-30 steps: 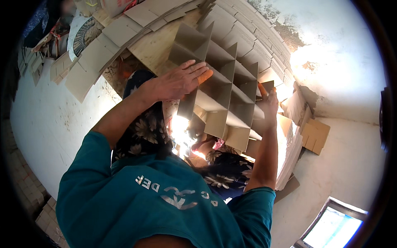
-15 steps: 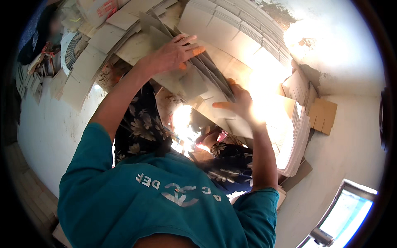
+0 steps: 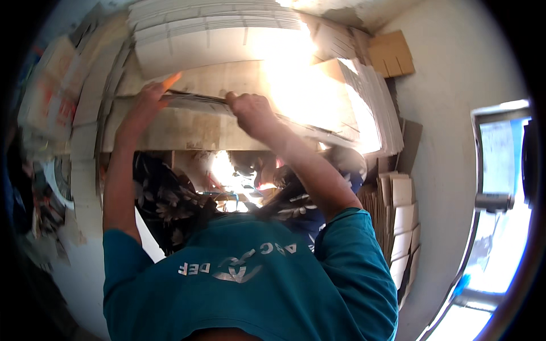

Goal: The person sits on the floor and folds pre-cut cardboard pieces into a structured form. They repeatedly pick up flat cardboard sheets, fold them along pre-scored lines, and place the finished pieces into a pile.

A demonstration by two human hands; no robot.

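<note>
Several thin grey cardboard sheets (image 3: 196,100) are seen almost edge-on, held together over the pale wooden table (image 3: 193,132) in front of me. At their left end is my left hand (image 3: 147,102), closed on the edge, with orange covers on its fingertips, one of them pointing up and away. My right hand (image 3: 253,115) is curled around the right part of the same sheets, thumb side uppermost. The far fingers of both hands are partly hidden, and strong glare washes out the table beyond the right hand.
Tall stacks of slotted cardboard (image 3: 216,48) line the far side, with another stack (image 3: 378,111) at the right. A brown slotted piece (image 3: 390,54) leans by the wall. More folded cardboard (image 3: 398,210) stands lower right, near a bright window (image 3: 500,170). A wrapped package (image 3: 57,94) is at the left.
My view has turned, and the table lies straight across now. The sheets went from fanned out under spread hands to a tight bundle seen edge-on, with both hands closed on it.
</note>
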